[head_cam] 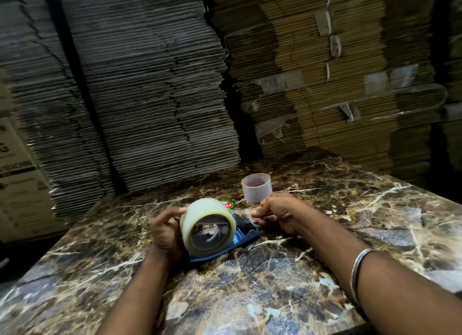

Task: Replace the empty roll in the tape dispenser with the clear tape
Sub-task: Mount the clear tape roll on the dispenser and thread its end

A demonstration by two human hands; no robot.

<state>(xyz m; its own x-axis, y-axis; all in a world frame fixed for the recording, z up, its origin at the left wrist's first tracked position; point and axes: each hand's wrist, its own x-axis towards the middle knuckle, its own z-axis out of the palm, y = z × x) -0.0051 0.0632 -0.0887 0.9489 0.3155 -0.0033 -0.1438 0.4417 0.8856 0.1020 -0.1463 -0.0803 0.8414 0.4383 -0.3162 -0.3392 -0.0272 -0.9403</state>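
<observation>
1. Nearest the camera: two bare forearms reaching forward over a brown marble-patterned table top with white veins (pixel 312 272). The right forearm carries a thin silver metal bangle (pixel 360 269) and crosses in from the lower right; the left forearm comes up from the bottom centre-left.
2. Left hand (pixel 166 231): fingers curled round the left side of the roll of clear tape (pixel 207 226), thumb on top near the roll's outer face. Firm grip, wrist bent slightly inward.
3. The clear tape roll stands on edge with its core opening facing the camera. It sits on the blue plastic tape dispenser (pixel 237 239), which rests on the table. Whether the roll is fully seated on the hub cannot be told.
4. Right hand (pixel 277 216): fingers curled, thumb and fingertips pinched together at the dispenser's front end, by the dark cutter part. What it pinches is blurred; it looks like the tape's loose end, not certain.
5. An empty translucent white tape core (pixel 256 187) stands upright on the table just behind the right hand, apart from the dispenser.
6. A small green and red round label (pixel 228 204) shows just behind the roll.
7. Background: tall stacks of flattened brown corrugated cardboard (pixel 325 72) behind the table.
</observation>
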